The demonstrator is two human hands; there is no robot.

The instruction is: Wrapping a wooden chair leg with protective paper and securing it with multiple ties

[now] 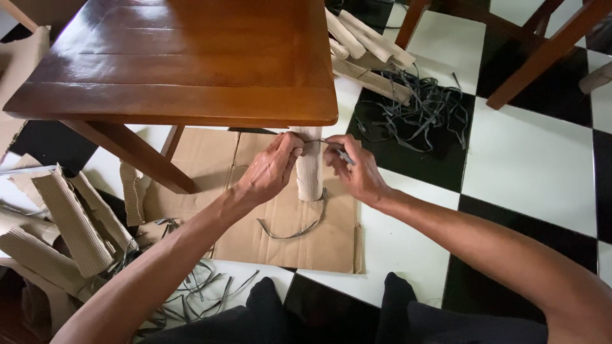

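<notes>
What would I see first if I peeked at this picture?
First you'd spot the left hand and right hand in the middle, pulling a thin grey strap around a table leg wrapped in corrugated cardboard. Above them sits a shiny brown wooden table. All around is a black-and-white checkered floor, with a tangle of grey straps at the upper right and cardboard rolls at the left.
</notes>
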